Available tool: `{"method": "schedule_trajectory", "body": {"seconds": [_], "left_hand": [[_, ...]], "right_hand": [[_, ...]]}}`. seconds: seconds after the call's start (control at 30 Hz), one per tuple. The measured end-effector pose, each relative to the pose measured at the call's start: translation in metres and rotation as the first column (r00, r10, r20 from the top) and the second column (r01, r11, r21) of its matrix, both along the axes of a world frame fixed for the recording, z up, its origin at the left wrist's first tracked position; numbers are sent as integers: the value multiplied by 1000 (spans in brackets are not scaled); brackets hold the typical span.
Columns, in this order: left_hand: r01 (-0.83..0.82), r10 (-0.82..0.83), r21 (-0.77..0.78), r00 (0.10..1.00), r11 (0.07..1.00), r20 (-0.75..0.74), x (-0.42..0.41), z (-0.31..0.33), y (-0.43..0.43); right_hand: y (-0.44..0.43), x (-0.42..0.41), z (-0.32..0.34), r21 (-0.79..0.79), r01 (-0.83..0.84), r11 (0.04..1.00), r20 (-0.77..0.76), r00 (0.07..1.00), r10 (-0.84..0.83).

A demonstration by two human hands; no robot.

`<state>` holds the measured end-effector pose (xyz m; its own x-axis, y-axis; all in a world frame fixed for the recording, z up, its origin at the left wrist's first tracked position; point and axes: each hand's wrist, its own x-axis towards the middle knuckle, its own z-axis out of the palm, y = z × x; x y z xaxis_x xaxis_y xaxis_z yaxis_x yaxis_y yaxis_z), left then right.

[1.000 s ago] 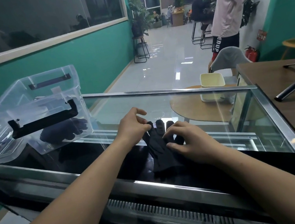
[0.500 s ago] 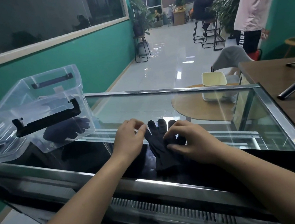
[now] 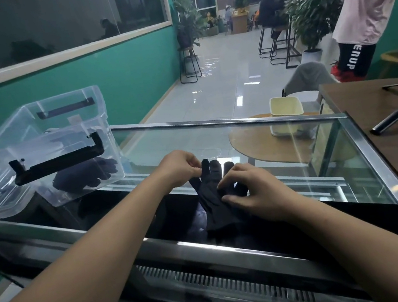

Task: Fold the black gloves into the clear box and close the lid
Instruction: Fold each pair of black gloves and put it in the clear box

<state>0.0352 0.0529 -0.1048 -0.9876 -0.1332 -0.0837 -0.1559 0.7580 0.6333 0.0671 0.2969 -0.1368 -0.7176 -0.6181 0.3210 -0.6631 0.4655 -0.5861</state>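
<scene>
Head view: left hand (image 3: 178, 168), open a second ago, now pinches the flat black glove (image 3: 216, 195) at its fingertip edge, right hand (image 3: 252, 192) pressing beside; fold starting, clear box (image 3: 33, 141) well left, lid off.

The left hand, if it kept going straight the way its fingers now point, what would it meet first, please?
Most likely the black glove: the left hand points rightward, its fingertips at the glove's finger ends. The right hand lies just beyond; depth is unclear.

A cream tub (image 3: 285, 106) sits on a round wooden table (image 3: 252, 144). A potted plant (image 3: 315, 8) stands beside black stools (image 3: 277, 44).
</scene>
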Motion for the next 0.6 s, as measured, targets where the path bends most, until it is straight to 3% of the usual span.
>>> {"method": "schedule_trajectory", "body": {"seconds": [0.2,0.3,0.37,0.5,0.6], "left_hand": [[61,-65,-29,984,998,-165,-1,5,-1],[78,-60,68,969,995,-238,3,0,-2],[67,-35,135,974,989,-225,4,-3,-4],[44,-46,-15,980,999,-193,2,-5,-10],[112,-109,30,991,993,-78,3,1,-13]], "right_hand": [[0,0,-1,-2,2,1000,-1,1000,-2],[-1,-1,0,8,0,1000,-6,1000,0],[0,0,0,9,-1,1000,-2,1000,1],[0,0,0,4,3,1000,5,1000,-3],[0,1,0,5,4,1000,6,1000,-4]]}}
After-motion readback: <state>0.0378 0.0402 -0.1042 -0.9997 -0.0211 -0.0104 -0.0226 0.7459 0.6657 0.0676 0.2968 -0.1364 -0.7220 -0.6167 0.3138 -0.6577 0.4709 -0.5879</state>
